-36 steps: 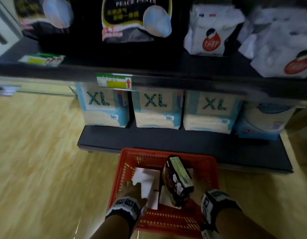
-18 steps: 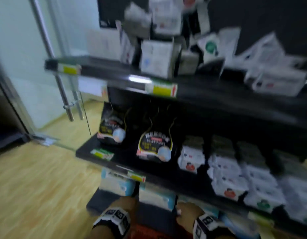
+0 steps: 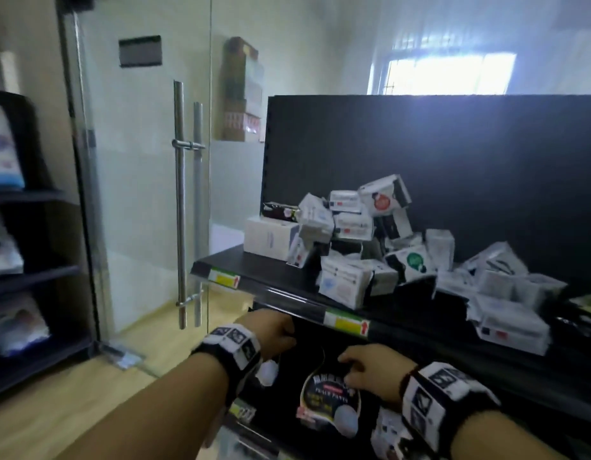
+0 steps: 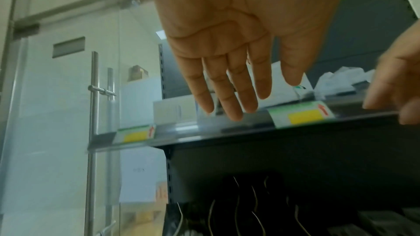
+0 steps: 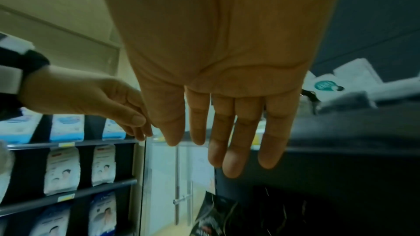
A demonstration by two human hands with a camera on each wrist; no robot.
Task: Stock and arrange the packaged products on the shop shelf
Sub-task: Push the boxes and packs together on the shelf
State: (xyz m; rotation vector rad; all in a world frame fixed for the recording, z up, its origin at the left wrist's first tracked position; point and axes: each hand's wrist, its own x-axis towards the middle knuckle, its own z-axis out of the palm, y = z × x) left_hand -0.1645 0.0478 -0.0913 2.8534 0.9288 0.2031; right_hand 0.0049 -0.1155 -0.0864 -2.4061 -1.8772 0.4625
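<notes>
- the stuff to sort is that messy heap of small white plastic-wrapped packs [image 3: 370, 247] dumped on the black metal top shelf [image 3: 287, 290], roughly mid-shelf and spilling off to the right; some lie flat, some are tipped on edge, some lean on each other
- they look light and squishy to me, soft film wrap with padded contents; probably a bit slippery, so I'd pinch each one across its short sides rather than by the loose wrap ends; nothing fragile, but yank a low one and the heap likely slides
- the white rectangular cardboard box [image 3: 270, 237] at the left end of the heap looks stiffer; take it by its two long faces
- left hand [image 3: 270, 330] is up just under the near shelf lip, fingers straight and loose, holding nothing; wrist view shows the palm wide open
- right hand [image 3: 373, 370] sits lower and to the right, fingers also stretched out and empty
- just beyond that hand, one shelf down, a black glossy bag with a white oval [image 3: 330, 403]; glass door with steel bar handles [image 3: 188, 207] far left
</notes>
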